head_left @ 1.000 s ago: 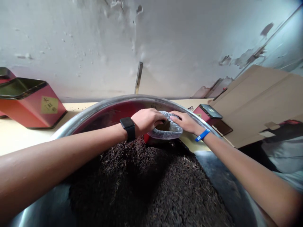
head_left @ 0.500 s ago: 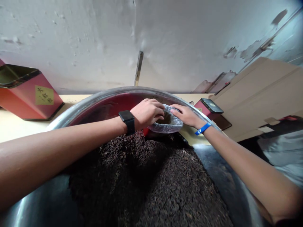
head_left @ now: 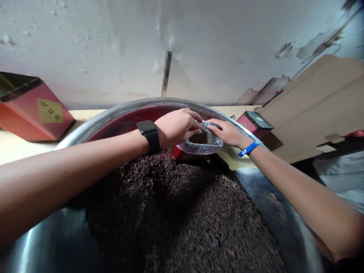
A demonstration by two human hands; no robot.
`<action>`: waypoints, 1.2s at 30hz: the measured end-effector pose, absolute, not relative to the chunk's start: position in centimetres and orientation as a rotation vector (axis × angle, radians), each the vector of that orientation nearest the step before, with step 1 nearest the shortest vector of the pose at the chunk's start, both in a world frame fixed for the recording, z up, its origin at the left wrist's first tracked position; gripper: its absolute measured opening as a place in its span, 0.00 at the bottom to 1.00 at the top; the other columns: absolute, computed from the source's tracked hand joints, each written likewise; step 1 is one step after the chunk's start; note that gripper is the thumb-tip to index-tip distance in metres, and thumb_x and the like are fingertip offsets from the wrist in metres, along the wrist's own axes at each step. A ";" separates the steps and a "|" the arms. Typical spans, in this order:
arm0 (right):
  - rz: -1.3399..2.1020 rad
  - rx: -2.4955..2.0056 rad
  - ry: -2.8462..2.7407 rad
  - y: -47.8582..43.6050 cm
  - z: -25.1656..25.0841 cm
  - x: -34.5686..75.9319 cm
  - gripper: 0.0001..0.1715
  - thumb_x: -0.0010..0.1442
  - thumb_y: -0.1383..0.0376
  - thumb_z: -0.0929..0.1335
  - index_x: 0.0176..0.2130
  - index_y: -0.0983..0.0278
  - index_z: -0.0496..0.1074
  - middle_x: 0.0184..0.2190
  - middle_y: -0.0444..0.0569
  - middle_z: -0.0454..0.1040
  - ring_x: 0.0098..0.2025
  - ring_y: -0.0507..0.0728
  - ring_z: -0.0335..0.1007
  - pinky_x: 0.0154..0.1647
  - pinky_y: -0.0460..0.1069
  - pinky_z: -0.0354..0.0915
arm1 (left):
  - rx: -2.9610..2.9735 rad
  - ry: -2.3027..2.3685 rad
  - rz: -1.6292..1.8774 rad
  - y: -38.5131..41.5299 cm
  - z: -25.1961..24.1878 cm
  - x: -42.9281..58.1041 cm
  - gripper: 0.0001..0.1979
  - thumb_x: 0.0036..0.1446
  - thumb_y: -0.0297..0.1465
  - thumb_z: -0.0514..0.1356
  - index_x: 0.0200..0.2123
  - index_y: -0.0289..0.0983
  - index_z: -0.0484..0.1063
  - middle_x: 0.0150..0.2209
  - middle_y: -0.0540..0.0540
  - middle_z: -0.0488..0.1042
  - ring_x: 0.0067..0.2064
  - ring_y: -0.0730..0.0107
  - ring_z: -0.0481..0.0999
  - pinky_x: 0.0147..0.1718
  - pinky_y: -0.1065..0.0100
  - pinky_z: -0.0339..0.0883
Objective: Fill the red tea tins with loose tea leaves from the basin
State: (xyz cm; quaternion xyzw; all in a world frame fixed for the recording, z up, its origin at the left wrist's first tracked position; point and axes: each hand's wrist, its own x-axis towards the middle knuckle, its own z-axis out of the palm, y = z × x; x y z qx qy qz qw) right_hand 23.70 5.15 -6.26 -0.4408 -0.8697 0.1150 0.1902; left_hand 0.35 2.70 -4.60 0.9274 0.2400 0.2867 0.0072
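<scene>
A clear plastic bag [head_left: 209, 149] lines the mouth of a tin whose red side [head_left: 176, 152] shows below its folded rim. The tin stands among dark loose tea leaves [head_left: 182, 204] in a large metal basin [head_left: 136, 104]. My left hand [head_left: 180, 127], with a black watch on the wrist, has its fingers curled together at the bag's far left edge. On the right side of the rim, my right hand [head_left: 227, 133] grips the bag between thumb and fingers. Its wrist wears a blue band. The inside of the tin is dark, and its lower part is hidden.
A large open red tin [head_left: 42, 113] with a yellow label stands left of the basin. To the right are a smaller red tin [head_left: 256, 123] with a dark top and a cardboard sheet [head_left: 318, 102]. A peeling wall [head_left: 113, 49] rises behind.
The view has shifted slightly. My left fingertips have shifted right along the bag's far rim, closer to my right hand, which keeps its place on the bag.
</scene>
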 end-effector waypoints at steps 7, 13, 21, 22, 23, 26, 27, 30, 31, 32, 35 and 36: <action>0.320 -1.245 -2.449 5.4 -6.5 24.0 0.22 0.60 0.52 0.58 0.45 0.62 0.68 0.44 0.50 0.72 0.46 0.59 0.66 0.48 0.54 0.60 | 2.832 0.799 0.875 3.1 -4.2 0.0 0.10 0.55 0.29 0.55 0.33 0.36 0.77 0.34 0.46 0.74 0.37 0.71 0.72 0.40 0.68 0.63; 0.303 -1.246 -2.452 5.2 -6.4 24.0 0.22 0.60 0.53 0.58 0.45 0.63 0.68 0.43 0.50 0.72 0.45 0.59 0.66 0.47 0.54 0.61 | 2.790 0.788 0.857 3.0 -4.7 0.2 0.11 0.54 0.31 0.55 0.33 0.36 0.77 0.32 0.46 0.75 0.35 0.71 0.72 0.37 0.68 0.64; 0.274 -1.259 -2.461 4.9 -6.2 23.8 0.22 0.60 0.53 0.57 0.45 0.62 0.68 0.43 0.49 0.72 0.45 0.59 0.66 0.47 0.54 0.61 | 2.806 0.833 0.787 3.3 -5.2 0.2 0.12 0.54 0.29 0.54 0.39 0.39 0.76 0.33 0.47 0.76 0.37 0.70 0.73 0.39 0.68 0.63; 0.270 -1.261 -2.460 4.9 -6.2 23.7 0.22 0.60 0.53 0.57 0.45 0.62 0.68 0.43 0.49 0.72 0.45 0.58 0.67 0.47 0.54 0.61 | 2.809 0.841 0.781 3.2 -5.2 0.2 0.12 0.54 0.29 0.54 0.39 0.39 0.76 0.33 0.47 0.76 0.37 0.70 0.73 0.38 0.68 0.63; 0.267 -1.261 -2.460 4.9 -6.1 23.7 0.21 0.60 0.54 0.57 0.45 0.62 0.69 0.43 0.49 0.72 0.45 0.58 0.67 0.47 0.54 0.61 | 2.810 0.847 0.776 3.2 -5.2 0.2 0.12 0.54 0.29 0.54 0.39 0.39 0.75 0.34 0.47 0.76 0.36 0.70 0.73 0.38 0.68 0.63; 0.259 -1.260 -2.462 4.8 -6.0 23.7 0.21 0.60 0.54 0.58 0.45 0.62 0.69 0.44 0.49 0.72 0.45 0.58 0.67 0.47 0.54 0.61 | 2.807 0.852 0.770 3.0 -5.2 0.3 0.12 0.54 0.29 0.54 0.40 0.39 0.75 0.34 0.48 0.76 0.36 0.71 0.73 0.38 0.69 0.63; 0.257 -1.263 -2.462 4.7 -6.0 23.6 0.21 0.60 0.54 0.58 0.45 0.62 0.69 0.44 0.49 0.72 0.45 0.59 0.67 0.47 0.54 0.61 | 2.804 0.853 0.773 2.9 -5.2 0.3 0.12 0.54 0.29 0.54 0.40 0.39 0.75 0.34 0.47 0.76 0.36 0.71 0.73 0.38 0.69 0.63; 0.262 -1.273 -2.456 4.7 -6.0 23.6 0.22 0.60 0.54 0.57 0.45 0.62 0.69 0.44 0.49 0.72 0.45 0.59 0.67 0.47 0.55 0.61 | 2.788 0.856 0.785 2.7 -5.2 0.3 0.12 0.55 0.29 0.54 0.40 0.38 0.75 0.34 0.46 0.76 0.36 0.71 0.73 0.39 0.69 0.63; 0.268 -1.271 -2.456 4.8 -6.0 23.6 0.22 0.60 0.54 0.57 0.46 0.62 0.69 0.44 0.49 0.72 0.45 0.59 0.67 0.47 0.55 0.61 | 2.784 0.853 0.787 2.7 -5.3 0.3 0.12 0.55 0.28 0.54 0.40 0.37 0.75 0.35 0.46 0.76 0.37 0.71 0.73 0.39 0.69 0.64; 0.275 -1.265 -2.458 4.8 -6.0 23.7 0.22 0.60 0.54 0.58 0.46 0.62 0.69 0.44 0.49 0.72 0.45 0.58 0.67 0.47 0.55 0.61 | 2.783 0.849 0.790 2.7 -5.3 0.4 0.13 0.55 0.28 0.53 0.40 0.37 0.75 0.35 0.45 0.76 0.37 0.71 0.73 0.39 0.69 0.64; 0.287 -1.250 -2.462 5.0 -6.1 23.8 0.22 0.60 0.54 0.58 0.46 0.62 0.68 0.44 0.49 0.72 0.45 0.58 0.67 0.47 0.54 0.61 | 2.794 0.819 0.799 2.8 -5.4 0.4 0.13 0.54 0.27 0.53 0.39 0.36 0.75 0.36 0.45 0.76 0.38 0.71 0.73 0.39 0.69 0.64; 0.286 -1.248 -2.462 5.0 -6.2 23.9 0.22 0.60 0.53 0.58 0.46 0.62 0.68 0.44 0.49 0.72 0.45 0.59 0.66 0.48 0.54 0.61 | 2.799 0.807 0.801 2.8 -5.4 0.4 0.13 0.54 0.27 0.53 0.39 0.36 0.75 0.36 0.45 0.76 0.38 0.70 0.73 0.39 0.69 0.64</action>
